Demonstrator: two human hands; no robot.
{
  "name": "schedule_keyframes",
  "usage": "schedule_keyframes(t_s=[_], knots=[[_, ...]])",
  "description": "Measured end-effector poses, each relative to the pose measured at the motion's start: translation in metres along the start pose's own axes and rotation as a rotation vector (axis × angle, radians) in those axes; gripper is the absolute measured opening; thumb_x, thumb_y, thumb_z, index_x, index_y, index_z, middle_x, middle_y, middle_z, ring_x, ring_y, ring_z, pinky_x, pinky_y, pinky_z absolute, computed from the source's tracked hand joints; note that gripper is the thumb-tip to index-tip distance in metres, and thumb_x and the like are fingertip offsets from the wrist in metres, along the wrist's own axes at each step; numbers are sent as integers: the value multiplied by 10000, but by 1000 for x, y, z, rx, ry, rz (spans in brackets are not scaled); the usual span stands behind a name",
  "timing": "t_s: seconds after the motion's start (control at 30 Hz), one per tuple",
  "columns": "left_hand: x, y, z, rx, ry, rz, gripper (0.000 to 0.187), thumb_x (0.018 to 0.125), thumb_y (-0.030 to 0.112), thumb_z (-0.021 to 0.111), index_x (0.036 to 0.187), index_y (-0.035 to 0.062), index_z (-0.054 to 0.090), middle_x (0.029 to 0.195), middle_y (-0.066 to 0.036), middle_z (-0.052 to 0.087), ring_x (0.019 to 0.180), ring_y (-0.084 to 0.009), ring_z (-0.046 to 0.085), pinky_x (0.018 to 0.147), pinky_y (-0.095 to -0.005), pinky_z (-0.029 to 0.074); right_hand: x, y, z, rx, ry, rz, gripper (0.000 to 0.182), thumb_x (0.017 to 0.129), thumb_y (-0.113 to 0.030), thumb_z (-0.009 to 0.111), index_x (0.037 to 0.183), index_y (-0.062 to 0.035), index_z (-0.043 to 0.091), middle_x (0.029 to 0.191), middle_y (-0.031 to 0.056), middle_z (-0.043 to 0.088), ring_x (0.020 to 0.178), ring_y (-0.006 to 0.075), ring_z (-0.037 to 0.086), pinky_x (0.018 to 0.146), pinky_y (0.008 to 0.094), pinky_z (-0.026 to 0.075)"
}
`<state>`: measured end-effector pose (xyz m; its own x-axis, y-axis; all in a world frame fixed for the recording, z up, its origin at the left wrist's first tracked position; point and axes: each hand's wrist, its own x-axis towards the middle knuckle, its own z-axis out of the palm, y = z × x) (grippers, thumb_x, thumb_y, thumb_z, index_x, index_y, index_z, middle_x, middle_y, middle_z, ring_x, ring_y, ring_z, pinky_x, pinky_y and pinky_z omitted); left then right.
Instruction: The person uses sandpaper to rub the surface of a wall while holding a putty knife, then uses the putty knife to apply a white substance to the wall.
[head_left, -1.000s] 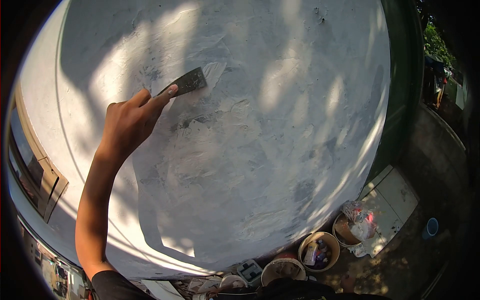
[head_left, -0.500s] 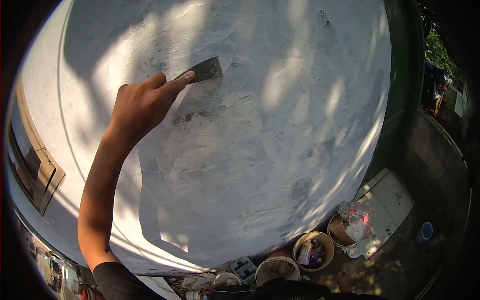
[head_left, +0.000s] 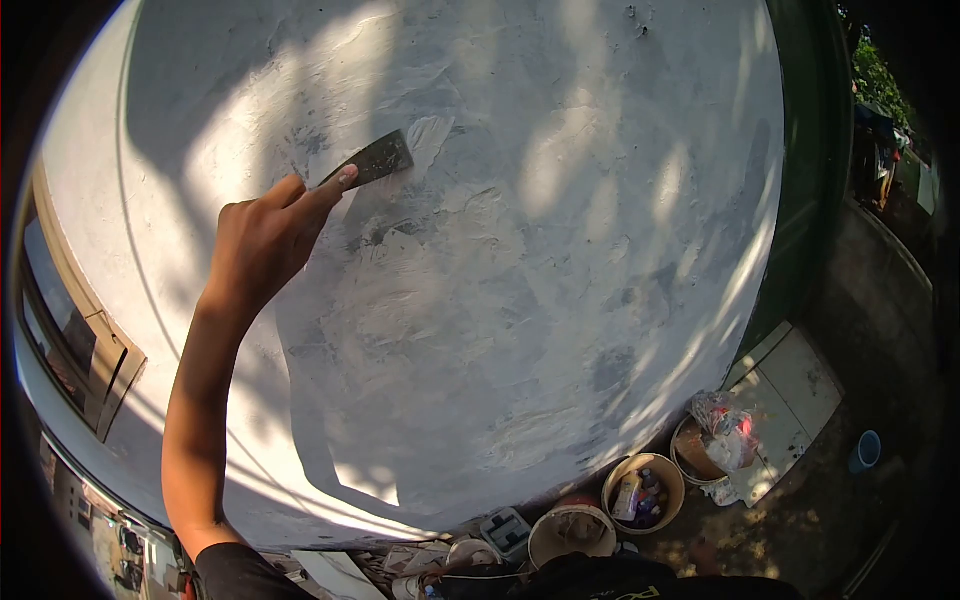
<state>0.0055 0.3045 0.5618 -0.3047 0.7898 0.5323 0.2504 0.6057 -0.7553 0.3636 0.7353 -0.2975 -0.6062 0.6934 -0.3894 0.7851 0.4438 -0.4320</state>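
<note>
My left hand [head_left: 262,243] is raised against the white wall [head_left: 480,330], its fingers closed round a putty knife [head_left: 380,160]. The thumb lies along the dark, smeared blade, which points up and to the right and is at the wall surface. Just right of the blade runs a fresh pale streak of filler [head_left: 430,138]. Grey patches and rough, raised smears cover the wall around and below the knife. The handle is hidden in my grip. My right hand cannot be made out; a dim shape near the bottom edge is too dark to name.
Along the wall's foot stand a bucket [head_left: 553,530], a bucket with bottles [head_left: 675,500] and another with a plastic bag [head_left: 735,455]. A grey-green container [head_left: 506,532] sits left of them. A blue cup [head_left: 865,452] stands far right. A window frame [head_left: 115,375] is at left.
My left hand and the putty knife have moved left and slightly down across the wall, uncovering the pale streak. The view has shifted slightly.
</note>
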Motion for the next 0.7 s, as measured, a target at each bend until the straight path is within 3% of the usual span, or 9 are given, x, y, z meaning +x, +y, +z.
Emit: schedule_keyframes(t_s=[0.07,0.13,0.33,0.43,0.53,0.67,0.7], knots=[[14,5,8,-49,60,31,480,882,116,691,1316,311,628,661,-13,504,478,-160,490,450,-346,446,3,-10,-7,-13,-24,43,442,855,-290,579,1094,79,616,970,282,659,939,447,650,819,506,494],[19,7,10,-73,84,41,480,880,116,692,1316,307,627,663,-8,509,476,-155,490,442,-343,449,-3,-61,-57,209,-100,183,441,859,-284,563,1107,76,618,984,288,656,977,458,639,844,513,487],[16,5,4,-22,22,62,446,900,132,672,1314,291,627,671,1,518,469,-143,490,423,-327,450,-14,-71,-79,339,-139,83,421,849,-256,561,1117,64,615,1027,287,646,1032,445,620,862,509,479],[19,9,4,-52,55,62,390,926,166,651,1297,285,638,658,10,502,451,-128,470,400,-313,437,1,-21,-22,219,-54,126,441,897,-300,537,1139,63,608,1061,301,642,1049,450,618,859,508,480],[10,9,-4,-13,1,38,387,935,184,642,1308,287,630,669,8,506,459,-135,482,408,-316,435,-10,-16,-28,49,-44,13,501,974,-378,475,1145,75,603,1099,320,634,1074,464,607,857,506,482],[6,7,-4,3,-28,20,398,934,188,644,1319,287,620,676,6,508,462,-139,492,409,-314,435,-23,-43,-69,-61,-302,-29,617,1032,-455,359,1137,106,595,1113,340,624,1088,497,585,883,548,464],[9,7,-1,-16,-13,23,402,933,186,645,1321,290,618,676,5,508,465,-140,495,408,-314,433,-21,-45,-69,-47,-266,-55,609,1032,-449,361,1139,103,595,1106,339,626,1083,499,586,882,553,462]])
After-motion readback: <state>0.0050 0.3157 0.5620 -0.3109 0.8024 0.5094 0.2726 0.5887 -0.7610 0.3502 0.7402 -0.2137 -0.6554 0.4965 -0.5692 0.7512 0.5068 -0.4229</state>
